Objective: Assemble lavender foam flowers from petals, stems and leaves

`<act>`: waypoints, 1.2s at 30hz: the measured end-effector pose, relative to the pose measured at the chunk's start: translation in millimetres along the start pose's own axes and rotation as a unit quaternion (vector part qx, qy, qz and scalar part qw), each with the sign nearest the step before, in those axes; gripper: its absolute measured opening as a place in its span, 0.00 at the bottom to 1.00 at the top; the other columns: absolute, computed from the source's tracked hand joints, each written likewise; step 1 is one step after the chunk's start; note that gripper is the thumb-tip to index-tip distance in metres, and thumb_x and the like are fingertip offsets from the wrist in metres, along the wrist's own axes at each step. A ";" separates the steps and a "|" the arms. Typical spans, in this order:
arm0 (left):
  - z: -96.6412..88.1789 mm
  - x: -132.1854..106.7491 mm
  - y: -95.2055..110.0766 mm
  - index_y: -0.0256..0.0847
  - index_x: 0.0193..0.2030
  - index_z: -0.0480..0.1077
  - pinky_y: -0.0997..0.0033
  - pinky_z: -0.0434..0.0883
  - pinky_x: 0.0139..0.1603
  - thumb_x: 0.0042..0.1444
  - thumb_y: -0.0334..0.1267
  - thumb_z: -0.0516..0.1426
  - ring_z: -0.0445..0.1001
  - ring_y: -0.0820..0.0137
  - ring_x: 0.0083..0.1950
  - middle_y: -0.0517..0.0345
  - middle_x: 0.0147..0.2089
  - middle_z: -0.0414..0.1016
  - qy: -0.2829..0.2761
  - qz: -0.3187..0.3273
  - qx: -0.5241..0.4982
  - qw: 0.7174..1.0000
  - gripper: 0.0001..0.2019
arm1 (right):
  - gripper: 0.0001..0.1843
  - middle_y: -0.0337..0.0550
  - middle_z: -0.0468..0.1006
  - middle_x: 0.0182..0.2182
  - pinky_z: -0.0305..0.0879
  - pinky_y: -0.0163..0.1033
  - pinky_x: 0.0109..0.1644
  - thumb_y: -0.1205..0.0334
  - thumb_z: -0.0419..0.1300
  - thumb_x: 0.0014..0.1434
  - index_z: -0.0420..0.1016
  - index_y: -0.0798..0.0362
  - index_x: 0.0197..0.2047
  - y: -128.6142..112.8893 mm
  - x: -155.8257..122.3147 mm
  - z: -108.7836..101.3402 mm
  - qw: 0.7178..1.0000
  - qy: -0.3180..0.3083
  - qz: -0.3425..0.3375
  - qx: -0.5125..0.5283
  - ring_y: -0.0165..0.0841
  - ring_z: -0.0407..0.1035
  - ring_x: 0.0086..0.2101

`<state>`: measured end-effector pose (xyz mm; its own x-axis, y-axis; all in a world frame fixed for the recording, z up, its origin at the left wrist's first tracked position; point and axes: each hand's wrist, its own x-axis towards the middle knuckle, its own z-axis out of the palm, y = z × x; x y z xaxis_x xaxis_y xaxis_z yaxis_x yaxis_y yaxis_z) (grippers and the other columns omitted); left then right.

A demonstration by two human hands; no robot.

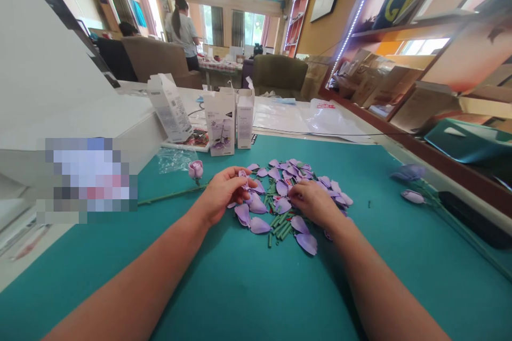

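My left hand (226, 190) is closed, thumb and fingers pinching a small lilac flower piece (244, 177) above the left side of the pile. My right hand (314, 200) reaches down into the heap of purple petals (294, 169), its fingertips bent together among them; what they hold, if anything, is hidden. Short green stem pieces (282, 226) lie in the middle of the heap, with bits of red between them. Left of my left hand lies a long green stem (172, 195), and close to it a pink-lilac rose head (196, 169).
White boxes (221, 122) stand at the back of the green mat (256, 287), with clear plastic wrap (176, 161) nearby. On the right are a finished-looking purple flower (413, 196) and a dark elongated object (474, 218). Farther off a person (184, 32) stands by a table.
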<state>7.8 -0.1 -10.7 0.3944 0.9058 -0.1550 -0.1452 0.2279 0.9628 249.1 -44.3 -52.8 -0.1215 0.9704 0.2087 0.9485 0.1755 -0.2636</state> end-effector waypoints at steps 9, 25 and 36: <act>6.3 -3.3 -8.0 0.37 0.50 0.67 0.80 0.67 0.22 0.54 0.32 0.56 0.74 0.76 0.25 0.51 0.38 0.79 -0.070 -0.073 -0.008 0.995 0.15 | 0.06 0.45 0.76 0.31 0.58 0.39 0.39 0.67 0.56 0.58 0.74 0.51 0.32 -6.8 -1.1 2.0 0.998 -0.015 -0.006 -0.065 0.38 0.68 0.36; 9.8 -6.2 -17.7 0.37 0.44 0.70 0.82 0.66 0.23 0.52 0.41 0.63 0.73 0.79 0.25 0.53 0.37 0.77 -0.131 -0.083 -0.004 0.988 0.15 | 0.13 0.35 0.71 0.25 0.61 0.35 0.26 0.49 0.55 0.57 0.67 0.50 0.37 -36.1 1.9 -5.7 0.860 0.086 0.151 0.480 0.29 0.63 0.22; 14.1 -6.3 -21.2 0.37 0.43 0.72 0.78 0.68 0.27 0.47 0.42 0.65 0.73 0.76 0.28 0.58 0.31 0.75 -0.109 -0.054 0.009 0.993 0.18 | 0.16 0.35 0.76 0.26 0.65 0.32 0.28 0.54 0.72 0.42 0.78 0.52 0.33 -68.2 -2.1 -2.1 0.704 0.001 0.149 0.694 0.25 0.67 0.25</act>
<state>21.2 -15.7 -27.0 0.5944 0.7769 -0.2079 -0.0764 0.3119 0.9471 185.2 -58.6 -33.2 0.0235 0.9985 -0.0495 -0.2692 -0.0413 -0.9622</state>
